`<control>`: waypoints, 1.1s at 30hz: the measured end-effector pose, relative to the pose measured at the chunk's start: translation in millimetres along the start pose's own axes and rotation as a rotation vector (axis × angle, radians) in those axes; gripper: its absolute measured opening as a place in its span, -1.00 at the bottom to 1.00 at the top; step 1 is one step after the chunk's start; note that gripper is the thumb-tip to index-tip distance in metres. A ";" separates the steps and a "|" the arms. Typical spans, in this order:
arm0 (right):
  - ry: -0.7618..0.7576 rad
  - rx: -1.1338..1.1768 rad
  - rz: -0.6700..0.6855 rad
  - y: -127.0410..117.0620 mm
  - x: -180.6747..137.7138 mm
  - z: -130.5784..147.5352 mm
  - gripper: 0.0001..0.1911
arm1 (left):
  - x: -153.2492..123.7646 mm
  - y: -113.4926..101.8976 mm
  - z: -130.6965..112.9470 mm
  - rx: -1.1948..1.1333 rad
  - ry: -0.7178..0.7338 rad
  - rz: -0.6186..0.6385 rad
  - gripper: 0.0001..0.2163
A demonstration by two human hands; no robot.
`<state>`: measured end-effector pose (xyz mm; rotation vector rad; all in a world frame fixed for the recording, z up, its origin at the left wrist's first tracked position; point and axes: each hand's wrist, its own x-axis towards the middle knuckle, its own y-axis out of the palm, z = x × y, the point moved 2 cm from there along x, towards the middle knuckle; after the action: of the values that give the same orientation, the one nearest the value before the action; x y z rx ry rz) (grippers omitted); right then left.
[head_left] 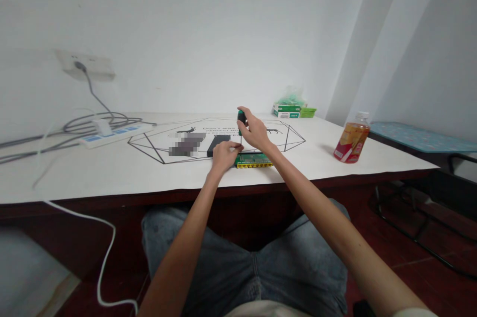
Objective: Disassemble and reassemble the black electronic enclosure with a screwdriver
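A screwdriver (241, 117) with a green and black handle stands nearly upright in my right hand (255, 130), whose fingers are wrapped round the handle. Its thin shaft points down at a green circuit board (253, 157) with a row of yellow connectors along the near edge. My left hand (225, 155) is closed over the board's left end, and its fingertips lie close to the screwdriver's tip. What lies under those fingertips is hidden. Just behind my left hand is a flat black box (216, 144).
A drink bottle (352, 138) stands on the white table (112, 178) at right. Small green and white boxes (286, 110) sit at the back. On the left lie a power strip (112, 137) and coiled grey cables (85, 120). A blurred patch (186, 144) covers something left of the black box.
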<state>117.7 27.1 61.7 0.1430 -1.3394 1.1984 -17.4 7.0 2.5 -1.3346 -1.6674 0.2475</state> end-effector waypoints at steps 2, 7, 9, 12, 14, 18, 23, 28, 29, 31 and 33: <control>0.004 0.025 0.005 0.0 -0.8 -1.0 -0.44 | 0.6 0.8 0.9 0.006 -0.003 0.013 -0.79; 0.010 0.118 -0.004 -0.2 -4.1 -2.6 -0.42 | 0.2 0.9 0.0 -0.001 0.030 0.049 -0.77; 0.017 0.136 0.005 -0.5 -5.0 -2.9 -0.42 | 0.0 1.1 -0.4 -0.003 0.032 0.049 -0.76; 0.024 0.130 0.014 -1.2 -5.1 -3.1 -0.41 | 0.1 1.8 -0.3 -0.008 0.028 0.049 -0.75; 0.019 0.114 0.015 -1.5 -4.6 -3.1 -0.40 | 0.2 2.1 0.0 -0.011 0.031 0.052 -0.75; 0.019 0.075 0.014 -1.3 -3.6 -3.9 -0.41 | -0.1 1.9 1.0 -0.013 0.034 0.056 -0.73; 0.038 0.055 0.045 -0.7 -3.3 -4.9 -0.40 | -1.1 2.2 1.3 -0.020 0.036 0.048 -0.72; 0.031 0.053 0.045 -3.0 -1.8 -1.9 -0.40 | -1.6 2.2 0.8 -0.026 0.042 0.058 -0.71; 0.026 0.055 0.041 -3.3 -1.8 -1.4 -0.40 | -1.6 2.1 0.6 -0.029 0.044 0.062 -0.71; 0.013 0.049 0.035 -3.1 -2.2 -1.4 -0.41 | -1.7 1.8 0.4 -0.033 0.045 0.070 -0.70; -0.004 0.036 0.031 -1.6 -3.2 -2.8 -0.41 | -1.9 1.5 0.0 -0.037 0.039 0.072 -0.70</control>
<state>121.4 26.4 59.2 0.1507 -1.3278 1.2497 -16.6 6.0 0.5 -1.4202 -1.6001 0.2319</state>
